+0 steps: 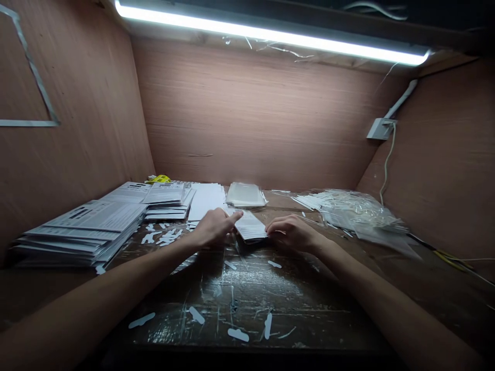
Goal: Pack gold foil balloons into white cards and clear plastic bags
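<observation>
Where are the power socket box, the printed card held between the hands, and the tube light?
socket box (379, 129): head view, front face
printed card (250, 225): head view, printed face
tube light (270, 37): head view, mid-tube

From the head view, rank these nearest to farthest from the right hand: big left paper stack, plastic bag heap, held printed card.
1. Printed card: between the hands, at the right hand.
2. Plastic bag heap: right side.
3. Paper stack: far left.
</observation>
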Available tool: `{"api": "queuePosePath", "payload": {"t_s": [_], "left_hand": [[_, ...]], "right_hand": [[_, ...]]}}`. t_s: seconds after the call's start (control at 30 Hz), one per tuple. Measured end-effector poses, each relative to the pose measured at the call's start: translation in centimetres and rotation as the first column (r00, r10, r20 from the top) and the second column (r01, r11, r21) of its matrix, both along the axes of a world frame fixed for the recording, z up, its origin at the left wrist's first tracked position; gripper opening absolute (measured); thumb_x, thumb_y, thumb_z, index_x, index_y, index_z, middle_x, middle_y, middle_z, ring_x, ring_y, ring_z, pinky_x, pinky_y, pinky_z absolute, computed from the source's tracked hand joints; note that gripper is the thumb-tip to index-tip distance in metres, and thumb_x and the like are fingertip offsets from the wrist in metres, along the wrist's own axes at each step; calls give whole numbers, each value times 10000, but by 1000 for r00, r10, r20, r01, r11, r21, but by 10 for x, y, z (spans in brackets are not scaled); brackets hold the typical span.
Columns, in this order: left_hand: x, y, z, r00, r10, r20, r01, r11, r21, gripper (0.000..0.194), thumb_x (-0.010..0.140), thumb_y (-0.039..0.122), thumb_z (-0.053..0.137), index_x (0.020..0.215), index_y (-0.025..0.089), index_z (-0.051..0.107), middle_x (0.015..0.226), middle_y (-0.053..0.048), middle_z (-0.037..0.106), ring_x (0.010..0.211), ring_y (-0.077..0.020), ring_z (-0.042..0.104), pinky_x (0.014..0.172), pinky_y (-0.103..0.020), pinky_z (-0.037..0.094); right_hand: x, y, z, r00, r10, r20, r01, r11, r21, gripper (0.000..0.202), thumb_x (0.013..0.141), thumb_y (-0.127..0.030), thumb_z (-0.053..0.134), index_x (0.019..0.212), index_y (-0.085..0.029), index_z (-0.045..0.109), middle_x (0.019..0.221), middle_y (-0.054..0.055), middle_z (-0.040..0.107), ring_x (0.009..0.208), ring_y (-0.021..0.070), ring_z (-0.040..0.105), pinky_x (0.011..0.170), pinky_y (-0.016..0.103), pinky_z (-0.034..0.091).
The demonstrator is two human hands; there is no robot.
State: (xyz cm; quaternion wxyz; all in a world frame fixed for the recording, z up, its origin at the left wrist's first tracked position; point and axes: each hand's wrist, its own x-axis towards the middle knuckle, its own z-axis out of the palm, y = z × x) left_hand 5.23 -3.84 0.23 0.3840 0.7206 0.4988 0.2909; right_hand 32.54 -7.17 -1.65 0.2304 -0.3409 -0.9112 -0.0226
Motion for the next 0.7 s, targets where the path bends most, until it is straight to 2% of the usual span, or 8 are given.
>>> {"api": "queuePosePath", "payload": {"t_s": [0.03, 0.1, 0.13, 0.2, 0.33, 0.53, 0.63, 0.7], "left_hand": [[-1, -3, 2, 992, 7, -128, 26, 967, 254, 557, 861, 629, 633, 597, 140, 656, 569, -91, 633, 601, -217, 628, 619, -343, 511], [0, -12, 4, 958, -57, -280, 217, 781, 586, 523, 801, 659, 678, 645, 160, 711, 713, -96, 702, 726, -223, 645, 724, -354, 498], [2, -16, 2, 933, -127, -336, 323, 707, 629, 505, 774, 667, 702, 693, 171, 744, 797, -98, 732, 783, -228, 653, 762, -356, 493], [9, -23, -5, 870, -255, -422, 475, 661, 581, 454, 773, 637, 723, 771, 187, 789, 879, -97, 762, 821, -225, 667, 789, -346, 490], [17, -22, -21, 852, -280, -443, 485, 741, 465, 256, 879, 373, 642, 824, 189, 812, 809, -82, 774, 740, -193, 678, 754, -310, 490], [9, -10, -21, 901, -272, -337, 382, 867, 320, 132, 755, 279, 736, 805, 179, 805, 750, -43, 765, 654, -159, 665, 607, -249, 461], [6, -2, -21, 913, -301, -276, 383, 864, 327, 158, 705, 243, 775, 841, 173, 813, 811, -54, 778, 706, -168, 682, 652, -251, 489], [4, 4, -23, 886, -374, -274, 452, 829, 330, 142, 717, 190, 736, 826, 170, 824, 877, -74, 786, 764, -176, 694, 698, -257, 503]], "right_hand": [[-1, -2, 2, 999, -14, 29, 15, 999, -31, 152, 915, -168, 629, 881, -221, 767, 907, 36, 780, 759, 162, 712, 711, 272, 530], [-3, -6, 5, 996, -35, 80, 41, 996, -76, 177, 876, -120, 633, 843, -215, 779, 861, 35, 773, 720, 155, 691, 692, 266, 506], [-4, -8, 6, 995, -41, 92, 49, 994, -93, 184, 858, -106, 637, 825, -214, 783, 849, 34, 771, 710, 152, 684, 691, 264, 499], [-7, -11, 8, 994, -40, 97, 52, 991, -125, 184, 835, -100, 651, 804, -215, 791, 838, 31, 770, 697, 146, 673, 691, 262, 489], [-9, -12, 10, 996, -64, 57, 74, 977, -202, 121, 823, -150, 716, 798, -225, 807, 807, 21, 775, 673, 140, 661, 672, 262, 475], [-4, -6, 5, 982, -166, -96, 124, 932, -342, 58, 777, -254, 818, 827, -227, 821, 767, 8, 780, 663, 140, 671, 648, 250, 483], [-2, -2, -1, 967, -185, -175, 109, 921, -374, 118, 749, -303, 843, 825, -218, 816, 756, 11, 770, 673, 146, 665, 638, 250, 487], [0, 1, -5, 956, -189, -223, 90, 917, -388, 164, 744, -348, 846, 822, -207, 816, 778, 26, 770, 694, 157, 672, 651, 259, 499]]}}
